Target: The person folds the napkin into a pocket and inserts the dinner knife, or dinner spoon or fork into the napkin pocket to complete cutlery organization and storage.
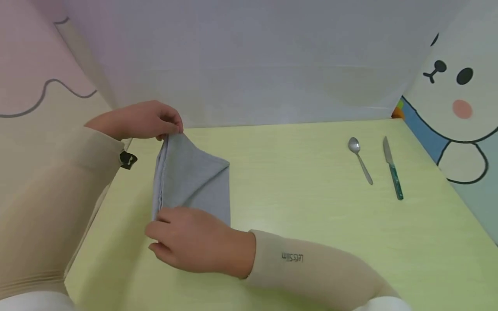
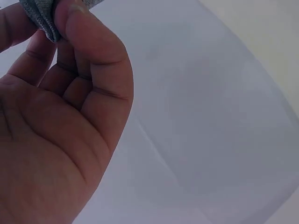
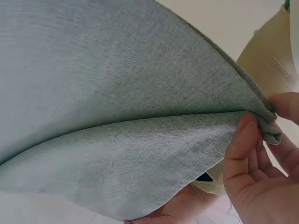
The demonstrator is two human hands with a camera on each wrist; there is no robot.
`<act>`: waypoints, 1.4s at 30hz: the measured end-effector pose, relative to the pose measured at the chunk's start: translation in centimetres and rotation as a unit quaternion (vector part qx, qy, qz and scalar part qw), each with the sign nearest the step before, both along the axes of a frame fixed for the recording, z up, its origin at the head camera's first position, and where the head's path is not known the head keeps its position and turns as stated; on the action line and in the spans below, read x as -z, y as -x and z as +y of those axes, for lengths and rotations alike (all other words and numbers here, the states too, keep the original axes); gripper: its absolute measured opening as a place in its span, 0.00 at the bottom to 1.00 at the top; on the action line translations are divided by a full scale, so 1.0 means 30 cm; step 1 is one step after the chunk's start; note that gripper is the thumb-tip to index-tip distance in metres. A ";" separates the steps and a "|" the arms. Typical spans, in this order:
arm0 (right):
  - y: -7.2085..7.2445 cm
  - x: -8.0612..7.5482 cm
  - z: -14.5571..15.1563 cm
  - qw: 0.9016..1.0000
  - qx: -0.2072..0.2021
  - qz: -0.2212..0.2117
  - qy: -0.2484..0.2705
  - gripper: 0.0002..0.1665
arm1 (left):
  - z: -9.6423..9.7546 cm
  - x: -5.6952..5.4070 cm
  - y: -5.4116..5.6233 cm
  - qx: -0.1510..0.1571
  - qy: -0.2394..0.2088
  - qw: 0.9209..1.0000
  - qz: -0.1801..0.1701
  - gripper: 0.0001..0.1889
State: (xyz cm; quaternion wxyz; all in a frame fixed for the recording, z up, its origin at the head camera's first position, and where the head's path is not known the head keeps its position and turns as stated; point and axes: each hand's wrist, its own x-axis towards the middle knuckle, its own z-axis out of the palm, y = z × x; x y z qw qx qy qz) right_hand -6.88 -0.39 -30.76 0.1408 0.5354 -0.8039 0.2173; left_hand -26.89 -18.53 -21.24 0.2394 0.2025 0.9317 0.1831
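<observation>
A grey cloth napkin [image 1: 194, 172], folded in layers, is lifted along its left edge over the left part of the table. My left hand [image 1: 149, 121] pinches its far left corner between thumb and fingers; the left wrist view shows a bit of the cloth [image 2: 44, 18] between the fingertips of that hand [image 2: 70, 98]. At the near left corner my right hand [image 1: 194, 239] pinches the cloth. In the right wrist view the napkin [image 3: 117, 70] has a deep fold running to the fingers of the right hand [image 3: 261, 172], and the left hand [image 3: 182, 205] shows below.
On the right side of the pale yellow-green table [image 1: 288, 185] lie a spoon [image 1: 359, 159] and a knife [image 1: 393, 168] with a green handle. A plain pale wall [image 1: 272, 65] stands behind the table, and a cartoon-printed panel [image 1: 467, 112] borders the right side.
</observation>
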 end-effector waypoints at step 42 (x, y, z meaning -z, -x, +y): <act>-0.050 0.228 0.703 0.874 0.370 -0.292 -0.121 0.20 | 0.959 0.524 0.028 -0.056 -0.007 0.997 0.046 0.16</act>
